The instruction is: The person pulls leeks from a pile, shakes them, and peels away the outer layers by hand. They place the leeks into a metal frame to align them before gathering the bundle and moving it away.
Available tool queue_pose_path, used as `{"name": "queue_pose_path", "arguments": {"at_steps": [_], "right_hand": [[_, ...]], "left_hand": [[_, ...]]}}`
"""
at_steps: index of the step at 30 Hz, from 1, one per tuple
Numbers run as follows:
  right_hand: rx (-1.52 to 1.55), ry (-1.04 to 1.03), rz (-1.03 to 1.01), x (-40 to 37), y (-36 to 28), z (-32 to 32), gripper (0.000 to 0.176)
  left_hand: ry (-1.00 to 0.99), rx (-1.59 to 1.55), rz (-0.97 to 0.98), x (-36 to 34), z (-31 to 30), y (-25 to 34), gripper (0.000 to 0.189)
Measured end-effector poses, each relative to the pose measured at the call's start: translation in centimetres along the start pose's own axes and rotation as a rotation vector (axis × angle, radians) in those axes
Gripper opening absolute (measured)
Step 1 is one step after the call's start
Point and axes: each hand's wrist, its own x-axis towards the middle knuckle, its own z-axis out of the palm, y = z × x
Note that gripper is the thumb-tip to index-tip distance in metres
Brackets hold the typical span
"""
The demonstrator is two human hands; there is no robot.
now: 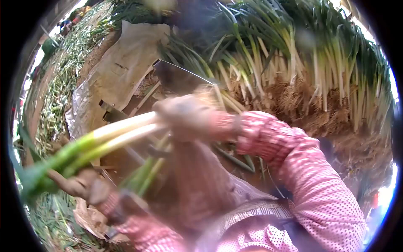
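Though blurred, two pale leek stalks (121, 131) between left hand (82, 185) and right hand (184, 117).

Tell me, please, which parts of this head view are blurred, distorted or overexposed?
Head view: strong fisheye bend inside a black round rim; the right hand and the green onions it grips are motion-blurred, the left hand soft too; the pile of rooted onions behind is sharper; daylight blows out white at the side edges.

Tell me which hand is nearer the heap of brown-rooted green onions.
Right. The right hand, its grip on white-and-green onion stalks, sits just below the heap of brown-rooted green onions; the left hand is lower left, farther off.
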Motion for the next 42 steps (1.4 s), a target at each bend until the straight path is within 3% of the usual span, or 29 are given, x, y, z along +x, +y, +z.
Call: {"name": "queue_pose_path", "arguments": {"at_steps": [1,2,3,4,5,6,7,8,9,11,13,15,16,18,20,23,27,29,31,32,34,36,38,40,41,42], "right_hand": [[0.038,-0.111,0.108,3.0,0.8,2.9,0.041],[0.043,-0.135,0.103,5.5,3.2,7.1,0.042],[-0.017,-0.124,0.079,7.3,5.6,10.7,0.030],[-0.095,-0.119,0.136,8.5,7.9,13.7,0.021],[-0.107,-0.192,0.140,9.6,11.2,16.9,0.020],[-0.269,-0.249,0.169,10.4,14.4,20.9,0.023],[-0.337,-0.284,0.131,8.3,16.0,20.5,0.022],[-0.212,-0.291,0.213,7.6,17.6,21.6,0.021],[-0.293,-0.214,0.205,7.1,18.0,22.6,0.021],[-0.410,-0.106,0.192,6.7,18.4,23.4,0.020],[-0.363,-0.105,0.207,6.4,18.5,23.2,0.020],[-0.310,-0.098,0.222,6.2,18.4,23.2,0.019],[-0.283,-0.087,0.223,6.4,18.3,23.2,0.018],[-0.273,-0.073,0.245,6.0,18.5,23.5,0.017],[-0.224,-0.074,0.259,5.5,17.5,23.7,0.017],[-0.054,-0.030,0.238,2.9,15.4,22.0,0.015],[0.318,0.204,0.123,-5.5,14.2,11.3,0.014],[-0.025,-0.157,0.495,-10.0,14.5,-0.7,0.014],[-0.286,0.487,0.728,-16.8,23.2,-1.5,0.029],[-0.614,0.649,0.690,-19.4,26.6,-4.2,0.044],[-0.948,0.793,0.901,-23.4,35.2,-6.4,0.044],[-0.886,0.701,1.155,-24.4,38.4,-8.9,0.046],[-0.420,0.378,1.388,-24.2,37.3,-12.3,0.051],[-0.170,0.257,1.200,-23.9,37.7,-11.8,0.049],[-0.251,0.455,1.180,-23.5,36.4,-10.7,0.040],[-0.331,0.652,1.148,-23.3,34.4,-8.8,0.032]], "left_hand": [[0.232,0.123,0.067,-1.3,-2.6,-1.6,0.049],[0.479,0.164,0.039,-2.8,-3.8,-4.4,0.048],[0.735,0.201,0.023,-4.4,-6.1,-7.1,0.046],[0.396,0.030,-0.194,-6.9,-11.8,-8.9,0.044],[0.355,0.102,-0.364,-9.0,-16.3,-11.4,0.045],[0.259,0.441,-0.395,-10.6,-15.7,-11.4,0.038],[0.143,0.776,-0.439,-12.4,-12.5,-11.9,0.031],[0.003,1.098,-0.475,-13.6,-9.2,-12.8,0.025],[-0.153,1.408,-0.496,-13.6,-7.9,-13.6,0.018],[0.435,0.895,-0.347,-10.5,-12.2,-14.0,0.020],[-0.038,1.960,-0.160,-7.5,-15.8,-14.7,0.020],[-0.632,2.736,-0.777,-6.4,-16.5,-16.7,0.020],[-0.625,2.771,-0.495,-9.2,-21.5,-16.8,0.020],[-0.691,2.733,-0.374,-11.9,-23.1,-17.4,0.022],[-0.685,2.757,-0.376,-13.3,-22.5,-17.2,0.024],[-0.770,2.726,-0.715,-10.8,-15.0,-16.7,0.026],[-0.627,2.284,-0.554,-8.3,-9.5,-17.5,0.026],[-0.561,2.015,-0.487,-7.0,-5.5,-17.5,0.027],[-0.518,1.789,-0.475,-5.9,-1.1,-17.4,0.027],[-0.487,1.664,-0.477,-5.4,1.2,-17.0,0.027],[-0.451,1.423,-0.484,-4.8,5.6,-16.5,0.028],[-0.441,1.180,-0.512,-5.0,9.8,-15.8,0.028],[-0.479,0.949,-0.571,-5.4,13.3,-16.4,0.029],[-0.590,0.794,-0.687,-6.0,16.6,-19.7,0.029],[-0.655,0.770,-0.752,-6.7,17.9,-22.3,0.030],[-0.786,0.963,-0.696,-7.6,19.3,-26.1,0.031]]}}
